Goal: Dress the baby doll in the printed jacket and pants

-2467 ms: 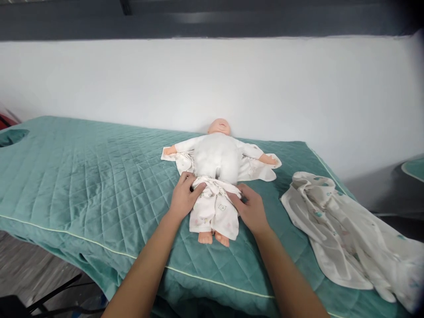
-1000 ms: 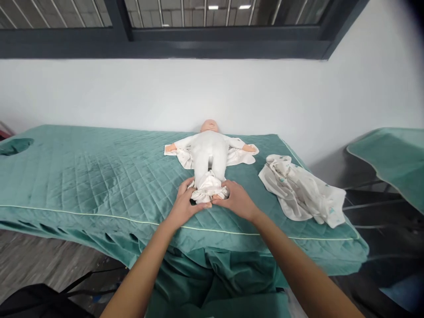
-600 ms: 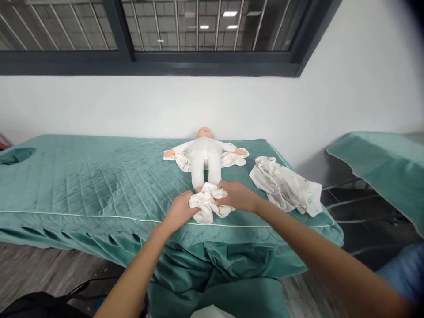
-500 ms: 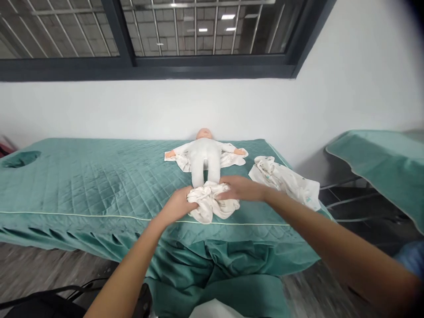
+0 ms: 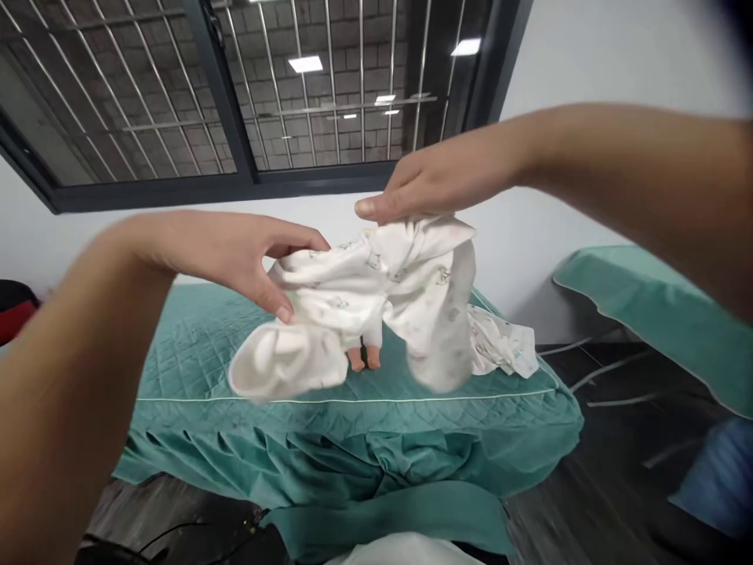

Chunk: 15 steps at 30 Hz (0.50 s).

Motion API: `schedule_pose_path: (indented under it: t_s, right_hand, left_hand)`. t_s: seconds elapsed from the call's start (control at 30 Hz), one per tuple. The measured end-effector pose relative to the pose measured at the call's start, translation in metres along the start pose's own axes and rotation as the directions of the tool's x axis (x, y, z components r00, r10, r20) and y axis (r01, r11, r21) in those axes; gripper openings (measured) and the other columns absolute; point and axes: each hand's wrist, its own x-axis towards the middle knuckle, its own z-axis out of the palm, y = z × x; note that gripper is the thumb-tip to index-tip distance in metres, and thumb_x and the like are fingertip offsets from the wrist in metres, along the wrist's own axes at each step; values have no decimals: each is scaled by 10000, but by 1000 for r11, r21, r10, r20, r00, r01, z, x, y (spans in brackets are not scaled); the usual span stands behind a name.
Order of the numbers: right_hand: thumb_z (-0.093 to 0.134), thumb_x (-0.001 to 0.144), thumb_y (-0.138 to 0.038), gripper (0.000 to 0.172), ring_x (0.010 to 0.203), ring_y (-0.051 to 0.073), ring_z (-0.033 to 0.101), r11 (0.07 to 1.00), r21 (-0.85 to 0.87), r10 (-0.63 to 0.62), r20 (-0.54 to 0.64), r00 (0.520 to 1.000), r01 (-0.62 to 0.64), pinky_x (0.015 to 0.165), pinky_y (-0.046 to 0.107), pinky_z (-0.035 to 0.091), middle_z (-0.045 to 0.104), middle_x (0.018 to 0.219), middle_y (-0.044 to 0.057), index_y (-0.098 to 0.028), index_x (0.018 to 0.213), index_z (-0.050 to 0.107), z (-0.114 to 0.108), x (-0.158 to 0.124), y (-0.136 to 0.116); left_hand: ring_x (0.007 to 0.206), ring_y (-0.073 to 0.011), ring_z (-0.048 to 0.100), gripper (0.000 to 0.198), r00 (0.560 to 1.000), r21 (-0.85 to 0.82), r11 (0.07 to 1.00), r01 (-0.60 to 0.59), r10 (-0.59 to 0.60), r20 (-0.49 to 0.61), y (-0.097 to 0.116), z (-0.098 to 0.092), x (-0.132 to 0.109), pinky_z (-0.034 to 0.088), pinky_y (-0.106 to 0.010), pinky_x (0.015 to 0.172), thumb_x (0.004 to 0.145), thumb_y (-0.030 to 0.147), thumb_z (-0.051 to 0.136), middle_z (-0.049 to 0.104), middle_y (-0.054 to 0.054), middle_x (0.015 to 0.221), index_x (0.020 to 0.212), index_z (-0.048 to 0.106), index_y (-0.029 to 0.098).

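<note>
White printed baby pants [image 5: 338,302] hang in the air above the bed, both legs dangling and somewhat blurred. At the left end of the bunched waist, my left hand [image 5: 235,255] grips the cloth between thumb and fingers. My right hand [image 5: 432,184] pinches the upper right part from above, its fingertips partly hidden. Behind the pants lies a baby doll [image 5: 372,357]; only its lower legs and feet show below the cloth. Another white printed garment [image 5: 503,341] lies crumpled on the bed to the right.
The bed's green quilted cover [image 5: 194,353] has a ruffled skirt at the front. Beyond it are a white wall and a barred window [image 5: 329,86]. Another green-covered surface [image 5: 652,314] stands at the right. Blue fabric [image 5: 714,479] shows at the lower right.
Both hands have lifted the pants from the doll's feet up toward the camera. The cloth, bunched before, now hangs with its legs loose. The view has tilted upward.
</note>
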Motion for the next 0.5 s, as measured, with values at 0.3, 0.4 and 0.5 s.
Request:
schedule_pose_path:
  t_s: [0.3,0.4,0.5]
  right_hand:
    - [766,708,-642,586,704,90,646,898,-434,99,20,995,-81,688,206,461,700,756,-72,-178,1065,785,-37,-15,-61]
    - [768,649,-601,663,508,-8,513,879,-475,33,-26,999,-41,524,98,336,645,650,-117,-105,1087,774,-46,-25,-69]
    - [774,598,-537,638,403,-40,461,897,-437,36,-70,997,-63,427,38,233,600,557,-132,-36,992,785,-50,-38,-69]
  left_hand:
    - [787,-129,700,346,984,575,800,-173,163,69,52,-16,3,577,-333,797,779,300,707,669,67,815,1055,719,92]
    - [952,-203,712,316,969,550,800,-239,237,77,64,-11,2,512,-549,891,845,198,529,673,48,841,1057,684,23]
    - [1060,-269,694,358,973,409,883,-230,223,67,68,-8,-2,477,-605,891,851,132,422,691,25,893,1064,673,-9]
